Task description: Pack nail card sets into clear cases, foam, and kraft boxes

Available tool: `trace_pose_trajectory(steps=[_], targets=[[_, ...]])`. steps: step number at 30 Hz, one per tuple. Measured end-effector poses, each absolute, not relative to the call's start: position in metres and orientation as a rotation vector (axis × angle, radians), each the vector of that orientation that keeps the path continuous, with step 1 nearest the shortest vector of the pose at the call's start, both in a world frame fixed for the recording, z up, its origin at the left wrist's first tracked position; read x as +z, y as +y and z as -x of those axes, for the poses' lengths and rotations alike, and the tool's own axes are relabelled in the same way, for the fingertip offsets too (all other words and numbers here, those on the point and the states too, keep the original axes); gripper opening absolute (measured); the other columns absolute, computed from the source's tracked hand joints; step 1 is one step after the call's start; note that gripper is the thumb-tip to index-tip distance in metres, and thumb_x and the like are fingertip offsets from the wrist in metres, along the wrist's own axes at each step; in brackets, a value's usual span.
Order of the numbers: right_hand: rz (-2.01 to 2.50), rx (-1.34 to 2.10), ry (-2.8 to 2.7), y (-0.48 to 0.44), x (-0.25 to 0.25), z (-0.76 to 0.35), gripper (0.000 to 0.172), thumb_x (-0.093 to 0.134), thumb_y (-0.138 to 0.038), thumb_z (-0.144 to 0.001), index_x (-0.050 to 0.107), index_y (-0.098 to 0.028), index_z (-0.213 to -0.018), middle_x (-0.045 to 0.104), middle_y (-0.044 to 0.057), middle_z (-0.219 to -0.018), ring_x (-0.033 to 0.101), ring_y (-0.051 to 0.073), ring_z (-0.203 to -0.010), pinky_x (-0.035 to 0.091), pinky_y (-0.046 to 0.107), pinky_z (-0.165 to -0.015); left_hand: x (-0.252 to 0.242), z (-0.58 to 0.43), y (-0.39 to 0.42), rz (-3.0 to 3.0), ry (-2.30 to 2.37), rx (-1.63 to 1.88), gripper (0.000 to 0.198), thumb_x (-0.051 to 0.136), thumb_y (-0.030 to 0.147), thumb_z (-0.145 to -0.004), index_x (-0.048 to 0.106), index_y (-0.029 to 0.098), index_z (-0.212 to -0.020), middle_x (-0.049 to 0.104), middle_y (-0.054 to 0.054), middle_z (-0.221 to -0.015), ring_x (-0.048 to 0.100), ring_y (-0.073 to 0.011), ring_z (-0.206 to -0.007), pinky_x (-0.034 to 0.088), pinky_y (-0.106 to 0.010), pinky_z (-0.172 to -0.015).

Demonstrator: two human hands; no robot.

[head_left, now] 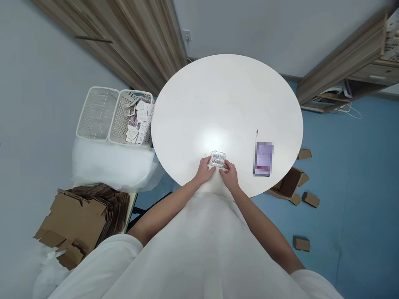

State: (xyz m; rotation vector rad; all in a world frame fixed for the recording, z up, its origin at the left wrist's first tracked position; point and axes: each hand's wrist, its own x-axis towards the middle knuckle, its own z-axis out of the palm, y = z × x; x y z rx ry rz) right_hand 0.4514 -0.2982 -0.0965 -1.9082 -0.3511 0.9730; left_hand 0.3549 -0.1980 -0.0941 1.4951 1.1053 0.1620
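A small clear plastic case (pixel 217 159) with several shiny purplish pieces inside is at the near side of the white round table (pixel 224 91). My left hand (pixel 204 170) grips its left side, fingers at the upper corner and thumb at the lower edge. On the opposite side, my right hand (pixel 230 174) holds the case by its right edge with curled fingers. What the pieces inside are is too small to make out. To the right on the tabletop lies a pixelated purple rectangular item (pixel 263 159).
White baskets stand left of the table: one (pixel 114 124) has printed cards, the other (pixel 93 135) clear plastic items. Below are translucent plastic sheeting (pixel 112 164) and flattened cardboard (pixel 77 216). An open cardboard box (pixel 288 182) and small boxes (pixel 301 243) lie on the blue floor.
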Motion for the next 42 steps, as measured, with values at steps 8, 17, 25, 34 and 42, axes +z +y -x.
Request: trace_pose_trajectory(steps=[8,17,25,34,42], targets=[[1.799,1.023,-0.502,-0.243,-0.091,-0.433,0.057,0.055,-0.026,-0.067,0.043,-0.022,-0.122,0.047,0.009,-0.117,0.051,0.02,-0.1,0.047,0.035,-0.079,-0.082,-0.324,-0.16,-1.454,1.267,0.318,0.056,0.056,0.018,-0.069,0.042,0.022,-0.123,0.044,-0.008,-0.112,0.046,-0.0194,-0.103,0.042,-0.031,-0.082],[1.755,1.115,-0.642,-0.139,-0.094,-0.385,0.055,0.056,-0.025,-0.068,0.043,-0.024,-0.122,0.046,0.008,-0.115,0.051,0.018,-0.096,0.047,0.035,-0.08,-0.079,-0.267,-0.07,-1.544,1.38,0.364,0.057,0.053,0.019,-0.07,0.039,0.021,-0.126,0.041,-0.007,-0.108,0.046,-0.0185,-0.101,0.042,-0.031,-0.085],[1.832,1.087,-0.636,-0.065,-0.107,-0.347,0.059,0.056,-0.023,-0.068,0.04,-0.023,-0.125,0.047,0.007,-0.114,0.051,0.018,-0.097,0.047,0.034,-0.081,-0.095,-0.236,0.004,-1.613,1.332,0.363,0.058,0.051,0.019,-0.071,0.037,0.02,-0.128,0.038,-0.008,-0.11,0.046,-0.0185,-0.1,0.041,-0.032,-0.086],[1.967,1.016,-0.649,-0.059,-0.103,-0.338,0.06,0.057,-0.025,-0.068,0.04,-0.023,-0.126,0.046,0.006,-0.111,0.05,0.018,-0.096,0.046,0.035,-0.083,-0.1,-0.227,0.015,-1.614,1.236,0.302,0.06,0.051,0.02,-0.072,0.033,0.02,-0.129,0.037,-0.008,-0.114,0.045,-0.0181,-0.103,0.041,-0.032,-0.088],[1.931,1.058,-0.688,-0.063,-0.101,-0.336,0.074,0.061,-0.029,-0.065,0.029,-0.025,-0.132,0.04,0.008,-0.118,0.045,0.02,-0.105,0.041,0.037,-0.089,-0.101,-0.229,0.005,-1.551,1.272,0.342,0.065,0.052,0.019,-0.072,0.026,0.02,-0.132,0.031,-0.01,-0.125,0.035,-0.0218,-0.119,0.031,-0.037,-0.099]])
